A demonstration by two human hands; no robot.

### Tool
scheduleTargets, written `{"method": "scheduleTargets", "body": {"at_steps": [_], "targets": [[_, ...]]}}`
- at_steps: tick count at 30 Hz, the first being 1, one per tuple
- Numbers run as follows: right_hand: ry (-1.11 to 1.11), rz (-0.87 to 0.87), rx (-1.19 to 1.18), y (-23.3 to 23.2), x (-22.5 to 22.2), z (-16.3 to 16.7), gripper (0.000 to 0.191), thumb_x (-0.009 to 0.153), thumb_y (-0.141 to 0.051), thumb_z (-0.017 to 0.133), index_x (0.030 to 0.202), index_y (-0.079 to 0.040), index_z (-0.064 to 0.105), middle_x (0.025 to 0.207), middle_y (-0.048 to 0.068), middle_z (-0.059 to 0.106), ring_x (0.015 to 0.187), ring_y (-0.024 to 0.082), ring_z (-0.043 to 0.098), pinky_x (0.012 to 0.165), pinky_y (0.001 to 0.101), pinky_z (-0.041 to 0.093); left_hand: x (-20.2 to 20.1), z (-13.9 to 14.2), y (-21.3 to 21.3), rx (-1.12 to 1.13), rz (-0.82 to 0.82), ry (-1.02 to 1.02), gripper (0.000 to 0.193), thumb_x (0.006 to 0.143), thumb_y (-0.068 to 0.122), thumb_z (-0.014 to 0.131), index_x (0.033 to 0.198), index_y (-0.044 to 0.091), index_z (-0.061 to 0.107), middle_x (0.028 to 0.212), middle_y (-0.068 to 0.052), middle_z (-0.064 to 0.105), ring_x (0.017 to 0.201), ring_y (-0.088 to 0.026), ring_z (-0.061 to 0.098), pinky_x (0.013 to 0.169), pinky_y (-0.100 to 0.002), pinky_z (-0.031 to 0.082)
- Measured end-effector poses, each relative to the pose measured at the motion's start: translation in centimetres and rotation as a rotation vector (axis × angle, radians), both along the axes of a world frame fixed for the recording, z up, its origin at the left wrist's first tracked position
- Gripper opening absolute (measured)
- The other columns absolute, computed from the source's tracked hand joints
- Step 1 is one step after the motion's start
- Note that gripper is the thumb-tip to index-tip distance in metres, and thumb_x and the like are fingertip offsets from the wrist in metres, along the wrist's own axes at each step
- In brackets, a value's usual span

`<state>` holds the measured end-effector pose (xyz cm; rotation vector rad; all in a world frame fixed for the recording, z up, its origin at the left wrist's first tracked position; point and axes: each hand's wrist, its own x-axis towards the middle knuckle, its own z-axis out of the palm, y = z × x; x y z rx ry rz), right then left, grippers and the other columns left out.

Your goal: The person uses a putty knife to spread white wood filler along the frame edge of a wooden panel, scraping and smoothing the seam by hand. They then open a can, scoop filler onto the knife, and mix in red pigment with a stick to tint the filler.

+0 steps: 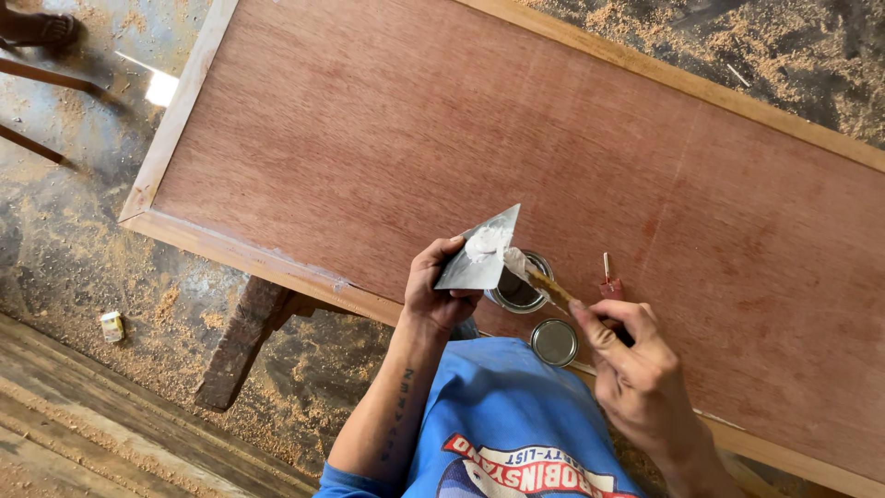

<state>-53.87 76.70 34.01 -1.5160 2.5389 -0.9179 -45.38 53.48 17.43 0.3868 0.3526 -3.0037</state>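
Observation:
My left hand grips a flat metal scraper blade that carries a lump of white putty. My right hand holds a thin wooden stick whose tip touches the putty on the blade. Just below the blade an open round tin stands on the reddish-brown wooden door panel. The tin's metal lid lies beside it near the panel's front edge.
A small red-handled tool lies on the panel right of the tin. The panel has a pale wooden frame and rests on a dark wooden support. Sawdust covers the floor; a small yellow-white object lies at left.

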Motion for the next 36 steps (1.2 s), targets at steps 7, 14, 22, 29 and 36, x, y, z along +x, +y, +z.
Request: {"method": "scheduleTargets", "body": {"at_steps": [7, 14, 22, 29, 36], "targets": [[-0.801, -0.287, -0.276, 1.8, -1.9, -1.0, 0.040, 0.097, -0.008, 0.062, 0.137, -0.003, 0.065, 0.079, -0.001, 0.068, 0.062, 0.005, 0.057, 0.055, 0.0215, 0.047, -0.5, 0.5, -0.3, 0.015, -0.049, -0.024, 0.034, 0.102, 0.020, 0.050, 0.116, -0.009, 0.061, 0.095, -0.020, 0.073, 0.061, -0.021, 0.069, 0.039, -0.023, 0.047], [-0.946, -0.263, 0.100, 0.9, -2.2, -3.5, 0.044, 0.099, -0.029, 0.062, 0.130, 0.001, 0.072, 0.063, -0.001, 0.055, 0.055, 0.006, 0.045, 0.047, 0.0252, 0.034, -1.5, 0.9, 1.3, -0.034, -0.112, -0.037, 0.032, 0.104, 0.020, 0.052, 0.117, -0.009, 0.059, 0.094, -0.018, 0.072, 0.063, -0.022, 0.070, 0.041, -0.024, 0.048], [-0.811, -0.225, 0.295, 4.3, -2.1, -2.4, 0.043, 0.097, -0.029, 0.061, 0.129, -0.002, 0.071, 0.060, -0.005, 0.052, 0.055, 0.005, 0.046, 0.047, 0.0238, 0.038, -1.2, 0.6, 1.0, 0.002, -0.099, -0.045, 0.032, 0.102, 0.018, 0.052, 0.118, -0.008, 0.060, 0.094, -0.018, 0.073, 0.063, -0.020, 0.069, 0.041, -0.022, 0.048], [-0.967, -0.342, -0.007, 2.0, -2.3, -2.5, 0.047, 0.101, -0.030, 0.057, 0.136, 0.000, 0.065, 0.063, -0.008, 0.048, 0.055, 0.002, 0.041, 0.047, 0.0218, 0.033, -1.9, 1.1, 1.6, 0.031, -0.128, 0.011, 0.033, 0.103, 0.019, 0.051, 0.121, -0.008, 0.060, 0.098, -0.019, 0.072, 0.063, -0.020, 0.067, 0.042, -0.023, 0.046], [-0.722, -0.285, 0.074, 1.1, -0.7, -3.2, 0.047, 0.103, -0.035, 0.056, 0.128, 0.003, 0.067, 0.067, -0.005, 0.052, 0.063, 0.004, 0.044, 0.053, 0.0230, 0.039, -2.9, 1.6, 2.4, 0.031, -0.113, 0.013, 0.035, 0.103, 0.020, 0.051, 0.122, -0.009, 0.059, 0.101, -0.019, 0.072, 0.068, -0.021, 0.068, 0.044, -0.023, 0.046]]}}
